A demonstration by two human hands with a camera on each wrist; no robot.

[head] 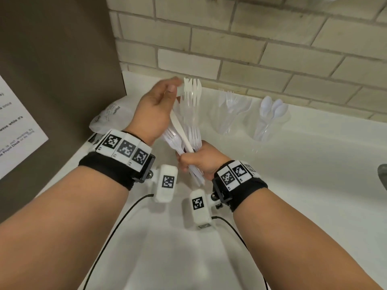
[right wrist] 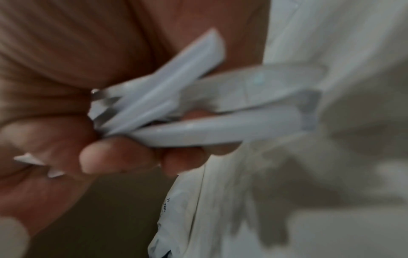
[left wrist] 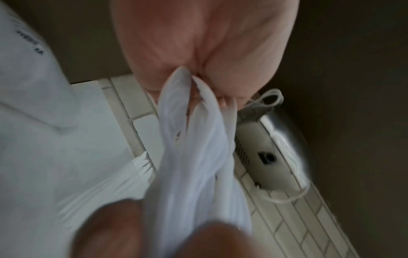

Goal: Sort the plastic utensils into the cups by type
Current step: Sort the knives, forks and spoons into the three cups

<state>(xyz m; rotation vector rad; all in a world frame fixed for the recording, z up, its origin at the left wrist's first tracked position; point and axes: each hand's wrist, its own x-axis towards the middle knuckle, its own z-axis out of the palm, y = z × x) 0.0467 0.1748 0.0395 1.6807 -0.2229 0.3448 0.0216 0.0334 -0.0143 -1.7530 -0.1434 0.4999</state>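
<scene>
My right hand (head: 186, 162) grips a bundle of white plastic utensils (head: 174, 141) by the handles, fork heads pointing up and left. My left hand (head: 176, 90) pinches the upper end of a white knife (head: 182, 132) that sticks out of the bundle. Three clear cups stand along the wall: knives fill the left cup (head: 191, 105), forks the middle cup (head: 228, 116) and spoons the right cup (head: 265, 126). The left wrist view shows the blurred bundle (left wrist: 198, 157) below my palm. In the right wrist view my fingers (right wrist: 114, 155) curl around the handles (right wrist: 198, 132).
A crumpled plastic bag (head: 109, 116) lies on the white counter (head: 293, 168) behind my left wrist. A brown panel with a paper notice (head: 16, 130) stands on the left, and a tiled wall (head: 251, 49) runs behind the cups. A grey edge (head: 383, 174) shows at far right.
</scene>
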